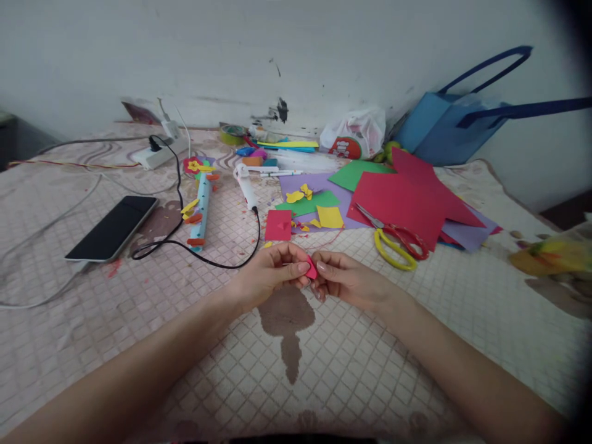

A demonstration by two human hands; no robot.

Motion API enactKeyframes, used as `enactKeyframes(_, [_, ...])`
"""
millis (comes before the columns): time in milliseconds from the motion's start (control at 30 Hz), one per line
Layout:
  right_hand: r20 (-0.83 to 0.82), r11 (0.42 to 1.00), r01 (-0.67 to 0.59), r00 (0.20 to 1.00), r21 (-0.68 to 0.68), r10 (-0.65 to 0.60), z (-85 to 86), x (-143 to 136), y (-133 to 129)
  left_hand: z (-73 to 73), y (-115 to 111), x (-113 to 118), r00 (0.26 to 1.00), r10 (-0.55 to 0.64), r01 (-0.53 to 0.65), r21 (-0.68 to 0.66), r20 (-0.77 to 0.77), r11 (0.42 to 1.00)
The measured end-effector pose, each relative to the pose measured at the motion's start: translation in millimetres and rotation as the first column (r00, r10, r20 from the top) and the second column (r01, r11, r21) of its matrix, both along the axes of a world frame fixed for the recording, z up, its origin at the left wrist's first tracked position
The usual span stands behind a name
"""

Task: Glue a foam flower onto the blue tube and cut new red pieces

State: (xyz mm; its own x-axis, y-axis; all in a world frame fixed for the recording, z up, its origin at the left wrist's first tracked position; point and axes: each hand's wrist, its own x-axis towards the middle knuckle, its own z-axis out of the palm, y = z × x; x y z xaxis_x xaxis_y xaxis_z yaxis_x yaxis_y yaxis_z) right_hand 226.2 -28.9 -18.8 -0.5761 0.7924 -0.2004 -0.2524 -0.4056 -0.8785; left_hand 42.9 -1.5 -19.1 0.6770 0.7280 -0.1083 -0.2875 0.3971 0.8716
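Note:
Between my two hands, near the middle of the view, is a small red piece [311, 267]. My left hand [277, 269] pinches it between thumb and fingers from the left. The fingertips of my right hand [341, 275] are closed on its right edge. Just beyond my left hand lies a red square [278, 226] with a small scrap on it. A yellow square [330, 217] and yellow cut shapes [300, 193] rest on green and purple sheets. Scissors with yellow and red handles [395, 250] lie to the right of my hands.
A white glue gun [245, 187] with a black cord lies behind my left hand. Left of it are a decorated light-blue strip [202, 209], a phone [112, 229] and a power strip [161, 152]. Large red sheets [401, 200] and a blue bag [446, 126] are at right.

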Motion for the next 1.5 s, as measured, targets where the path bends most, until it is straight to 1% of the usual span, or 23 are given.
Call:
enactKeyframes(100, [-0.002, 1.0, -0.002, 1.0, -0.003, 0.002, -0.7, 0.0, -0.9, -0.2, 0.1, -0.6, 1.0, -0.014, 0.014, 0.002, -0.003, 1.0])
enactKeyframes(167, [0.03, 1.0, 0.009, 1.0, 0.011, -0.009, -0.7, -0.5, -1.8, -0.7, 0.1, -0.7, 1.0, -0.004, 0.004, 0.001, -0.017, 1.0])
enactKeyframes(233, [0.094, 0.995, 0.062, 0.993, 0.083, -0.07, -0.4, -1.9, -2.9, -1.1, 0.0, -0.6, 0.998, 0.029, -0.027, 0.021, -0.059, 0.999])
enactKeyframes(267, [0.147, 0.983, 0.101, 0.982, 0.151, -0.123, 0.1, -3.1, -3.7, -1.0, -0.1, -0.4, 0.994, 0.052, -0.048, 0.045, -0.091, 0.998])
enactKeyframes(300, [0.211, 0.962, 0.137, 0.959, 0.236, -0.188, 0.7, -4.5, -4.7, -0.6, -0.2, -0.2, 0.989, 0.078, -0.069, 0.076, -0.126, 0.995])
enactKeyframes(367, [0.346, 0.885, 0.175, 0.874, 0.432, -0.342, 2.3, -7.5, -7.1, 1.2, -0.5, 0.2, 0.973, 0.117, -0.088, 0.149, -0.197, 0.985])
enactKeyframes(433, [0.442, 0.801, 0.138, 0.773, 0.582, -0.454, 3.9, -10.1, -9.9, 3.9, -0.8, 0.6, 0.955, 0.145, -0.09, 0.216, -0.259, 0.972])
enactKeyframes(467, [0.468, 0.774, 0.108, 0.741, 0.624, -0.481, 4.5, -11.0, -11.2, 5.2, -0.8, 0.7, 0.944, 0.158, -0.087, 0.243, -0.29, 0.966])
enactKeyframes(500, [0.482, 0.76, 0.081, 0.728, 0.645, -0.487, 4.9, -11.6, -12.2, 6.4, -0.8, 0.6, 0.933, 0.169, -0.083, 0.265, -0.319, 0.961])
enactKeyframes(567, [0.488, 0.772, 0.049, 0.749, 0.634, -0.448, 4.9, -11.6, -13.2, 7.9, -0.6, 0.2, 0.915, 0.18, -0.073, 0.29, -0.36, 0.954])
enactKeyframes(733, [0.412, 0.879, 0.078, 0.862, 0.471, -0.297, 3.5, -8.6, -10.9, 10.0, -0.6, -2.5, 0.924, 0.109, -0.015, 0.249, -0.366, 0.968])
enactKeyframes(800, [0.379, 0.905, 0.105, 0.883, 0.411, -0.275, 3.4, -7.9, -10.0, 11.1, -0.7, -3.6, 0.932, 0.077, 0.0, 0.213, -0.353, 0.977])
enactKeyframes(933, [0.338, 0.931, 0.154, 0.902, 0.33, -0.269, 2.6, -7.0, -9.1, 10.6, 0.3, -5.1, 0.937, 0.051, 0.0, 0.147, -0.346, 0.989])
enactKeyframes(1033, [0.288, 0.946, 0.178, 0.923, 0.271, -0.256, 0.3, -5.7, -9.0, 7.7, 1.3, -5.6, 0.958, 0.017, -0.005, 0.042, -0.287, 0.999])
enactKeyframes(1133, [0.242, 0.97, 0.159, 0.949, 0.184, -0.201, -1.5, -5.5, -9.8, 6.3, 1.5, -5.6, 0.98, -0.024, 0.01, -0.069, -0.199, 0.998])
enactKeyframes(1167, [0.235, 0.976, 0.149, 0.955, 0.158, -0.183, -1.6, -5.9, -10.3, 6.5, 1.4, -5.5, 0.981, -0.03, 0.016, -0.072, -0.194, 0.997])
enactKeyframes(1200, [0.232, 0.979, 0.145, 0.957, 0.141, -0.175, -1.5, -6.5, -10.8, 7.1, 1.2, -5.4, 0.977, -0.026, 0.016, -0.045, -0.21, 0.999])
enactKeyframes(1267, [0.237, 0.978, 0.159, 0.953, 0.133, -0.187, -0.9, -8.0, -11.9, 8.6, 0.8, -5.2, 0.96, 0.022, 0.001, 0.08, -0.278, 0.997])
enactKeyframes(1333, [0.261, 0.973, 0.173, 0.943, 0.15, -0.208, -0.4, -9.1, -12.6, 9.8, 0.2, -5.1, 0.939, 0.08, -0.003, 0.224, -0.336, 0.975])
enactKeyframes(1367, [0.276, 0.972, 0.173, 0.937, 0.161, -0.213, -0.4, -9.4, -12.9, 10.1, -0.2, -5.0, 0.934, 0.093, 0.002, 0.265, -0.346, 0.964])
enactKeyframes(1400, [0.285, 0.971, 0.168, 0.935, 0.171, -0.212, -0.6, -9.6, -13.0, 10.1, -0.6, -4.9, 0.936, 0.088, 0.009, 0.271, -0.342, 0.963])
enactKeyframes(1433, [0.283, 0.97, 0.163, 0.936, 0.178, -0.209, -1.1, -9.6, -13.1, 10.0, -0.9, -4.8, 0.942, 0.066, 0.017, 0.242, -0.328, 0.97])
enactKeyframes(1500, [0.251, 0.969, 0.164, 0.945, 0.185, -0.208, -2.5, -9.5, -13.1, 9.4, -1.7, -4.5, 0.957, 0.011, 0.03, 0.136, -0.289, 0.99])
